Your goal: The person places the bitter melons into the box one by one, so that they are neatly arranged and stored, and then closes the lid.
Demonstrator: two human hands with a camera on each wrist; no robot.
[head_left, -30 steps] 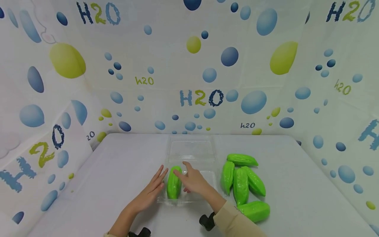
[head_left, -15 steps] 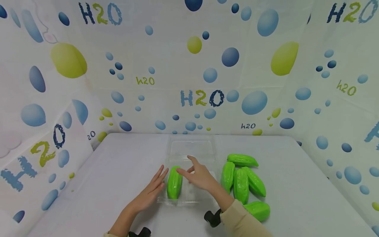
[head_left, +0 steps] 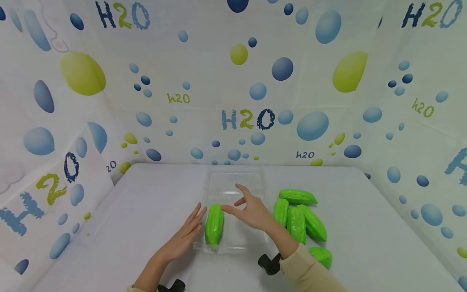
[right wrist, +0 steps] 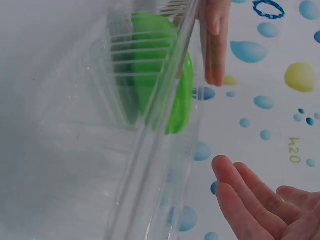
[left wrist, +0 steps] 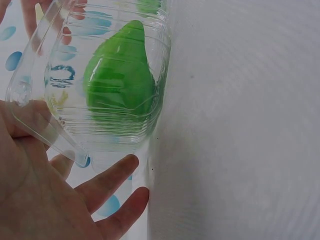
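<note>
A clear plastic clamshell container (head_left: pixel 238 240) stands on the white table with its lid folded back. In its left part lies one bright green, ridged fruit (head_left: pixel 214 225) that looks like a star fruit. My left hand (head_left: pixel 182 237) is held along the container's left side with straight fingers; in the left wrist view, the hand (left wrist: pixel 45 185) is at the container's edge. Over the container, to the right of the fruit, hovers my right hand (head_left: pixel 253 211), fingers spread and nothing in them. The right wrist view shows these fingers apart from the fruit (right wrist: pixel 155 70).
Several more green fruits (head_left: pixel 297 225) lie in a group on the table to the right of the container. One of them (head_left: pixel 322 256), nearer the front, is partly hidden by my right sleeve (head_left: pixel 310 269). A patterned cloth (head_left: pixel 204 73) hangs behind the table.
My right hand has drawn away from the fruit in the container, moving right and slightly back. The left hand and the fruit have stayed in place.
</note>
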